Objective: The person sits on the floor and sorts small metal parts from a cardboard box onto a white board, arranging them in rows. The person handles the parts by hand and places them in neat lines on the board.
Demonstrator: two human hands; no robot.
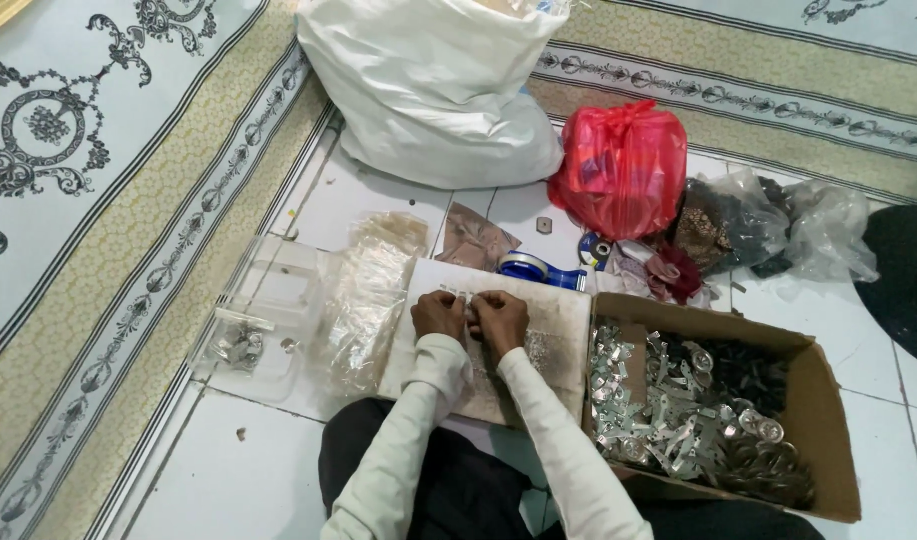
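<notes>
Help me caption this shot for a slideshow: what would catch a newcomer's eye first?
The bright red plastic bag at top centre stands out, beside a big white sack on the tiled floor. Lower right, an open cardboard box holds shiny metal pieces. At centre, the left hand and right hand meet over a pale board, pinching something small.

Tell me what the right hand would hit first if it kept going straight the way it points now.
The right hand points up and away from the body, across the white board. Going straight on, it would likely meet the blue tape dispenser at the board's far edge first, though depth is hard to judge.
</notes>
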